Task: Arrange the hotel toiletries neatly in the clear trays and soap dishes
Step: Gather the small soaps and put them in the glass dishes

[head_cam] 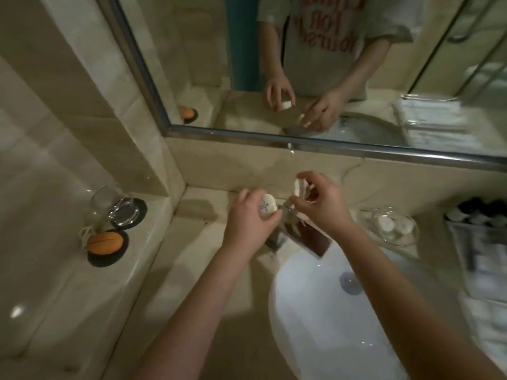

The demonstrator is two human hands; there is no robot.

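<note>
My left hand point(251, 215) grips a round white wrapped soap point(267, 206) above the counter, left of the faucet. My right hand point(319, 200) pinches a second small white wrapped soap point(298, 187) between thumb and fingers, just above the faucet. A clear glass soap dish point(408, 238) sits on the counter to the right and holds two round white soaps point(385, 223). Further right, a clear tray point(466, 242) holds several dark-capped small bottles point(478, 211), blurred at the frame edge.
The chrome faucet point(300, 231) stands under my hands, over the white sink basin point(329, 311). On the left ledge are an upturned glass on a black coaster point(118, 207) and an orange item on another coaster point(105, 242). The mirror point(301, 64) is behind.
</note>
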